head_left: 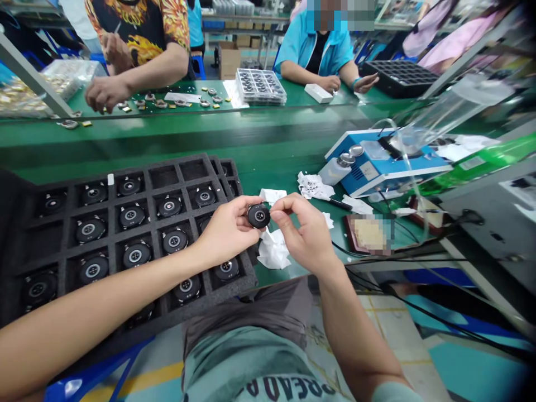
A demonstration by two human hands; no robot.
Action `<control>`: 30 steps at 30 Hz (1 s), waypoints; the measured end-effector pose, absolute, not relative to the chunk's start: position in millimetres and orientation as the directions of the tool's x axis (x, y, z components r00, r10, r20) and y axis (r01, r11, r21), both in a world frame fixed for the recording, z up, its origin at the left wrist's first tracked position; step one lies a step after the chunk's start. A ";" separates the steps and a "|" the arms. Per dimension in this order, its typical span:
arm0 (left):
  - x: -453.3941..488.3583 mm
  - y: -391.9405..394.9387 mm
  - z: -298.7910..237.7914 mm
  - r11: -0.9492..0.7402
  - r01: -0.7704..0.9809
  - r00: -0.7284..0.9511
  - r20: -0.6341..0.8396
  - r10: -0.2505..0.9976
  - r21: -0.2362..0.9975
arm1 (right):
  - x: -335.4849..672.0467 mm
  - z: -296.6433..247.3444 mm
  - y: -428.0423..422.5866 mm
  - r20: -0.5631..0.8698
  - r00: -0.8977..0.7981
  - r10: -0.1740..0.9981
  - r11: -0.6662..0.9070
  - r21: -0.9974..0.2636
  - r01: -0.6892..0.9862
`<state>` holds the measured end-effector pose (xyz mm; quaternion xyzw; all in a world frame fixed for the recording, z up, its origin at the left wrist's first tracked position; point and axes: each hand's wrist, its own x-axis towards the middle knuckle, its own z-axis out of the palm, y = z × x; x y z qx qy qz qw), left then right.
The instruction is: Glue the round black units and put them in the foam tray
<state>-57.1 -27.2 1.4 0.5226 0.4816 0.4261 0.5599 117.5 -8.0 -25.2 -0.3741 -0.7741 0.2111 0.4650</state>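
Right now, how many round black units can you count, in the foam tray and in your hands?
In the black foam tray: 15 round black units, two partly hidden by the hands and arm
Between the left hand and right hand: 1 round black unit
Total: 16

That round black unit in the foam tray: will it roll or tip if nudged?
Inside its cell, the round black unit probably won't go far, since the walls of the foam tray surround it. Lying flat, its squat disc shape should resist tipping. On edge, it would likely roll.
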 end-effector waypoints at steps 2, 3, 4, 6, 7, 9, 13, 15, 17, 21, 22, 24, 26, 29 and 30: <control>-57.5 -27.1 -0.4 0.089 0.017 0.172 -0.091 0.981 0.996 | 116.3 -27.0 -9.9 0.583 -0.325 0.745 0.666 -0.617 0.420; -57.6 -27.1 -1.4 0.089 0.015 0.171 -0.090 0.981 0.996 | 115.9 -28.3 -11.3 0.591 -0.327 0.738 0.673 -0.606 0.424; -57.7 -27.3 -2.5 0.089 0.016 0.169 -0.091 0.981 0.996 | 115.8 -29.2 -12.7 0.594 -0.316 0.740 0.671 -0.613 0.417; -58.1 -28.0 -4.9 0.080 0.036 0.173 -0.085 0.981 0.996 | 115.3 -27.5 -13.1 0.585 -0.276 0.763 0.646 -0.663 0.378; -58.5 -28.6 -6.2 0.061 0.063 0.188 -0.072 0.980 0.996 | 114.2 -24.3 -10.7 0.572 -0.263 0.776 0.630 -0.689 0.358; -60.0 -30.2 -8.8 -0.005 0.151 0.251 -0.034 0.967 0.989 | 108.3 -13.9 2.0 0.540 -0.272 0.797 0.604 -0.724 0.333; -64.5 -33.3 -11.2 -0.140 0.321 0.374 0.010 0.927 0.937 | 76.9 8.8 53.5 0.368 -0.510 0.777 0.570 -0.756 0.322; -66.3 -33.8 -11.0 -0.164 0.349 0.400 0.011 0.917 0.923 | 55.8 12.4 77.8 0.238 -0.679 0.695 0.597 -0.716 0.361; -67.6 -33.8 -10.6 -0.175 0.350 0.407 0.018 0.913 0.920 | 37.4 8.8 91.8 0.141 -0.746 0.651 0.617 -0.671 0.412; -68.8 -33.3 -11.5 -0.177 0.350 0.404 0.022 0.915 0.920 | 23.9 -9.5 96.7 0.179 -0.685 0.706 0.606 -0.654 0.453; -68.8 -33.2 -12.1 -0.169 0.351 0.402 0.015 0.915 0.921 | 26.0 -13.4 96.6 0.210 -0.652 0.728 0.596 -0.664 0.451; -68.0 -32.9 -13.4 -0.133 0.322 0.387 -0.003 0.922 0.937 | 36.2 -18.4 95.7 0.265 -0.574 0.775 0.568 -0.689 0.450; -66.1 -32.2 -13.9 -0.068 0.241 0.348 -0.021 0.937 0.968 | 53.2 -18.7 89.9 0.342 -0.462 0.818 0.544 -0.722 0.428; -62.0 -30.6 -11.3 0.034 0.096 0.265 -0.058 0.962 0.995 | 85.5 -13.6 63.4 0.508 -0.276 0.816 0.577 -0.743 0.340; -60.8 -30.0 -9.7 0.059 0.054 0.240 -0.070 0.968 0.997 | 95.7 -11.8 50.7 0.553 -0.249 0.795 0.607 -0.728 0.319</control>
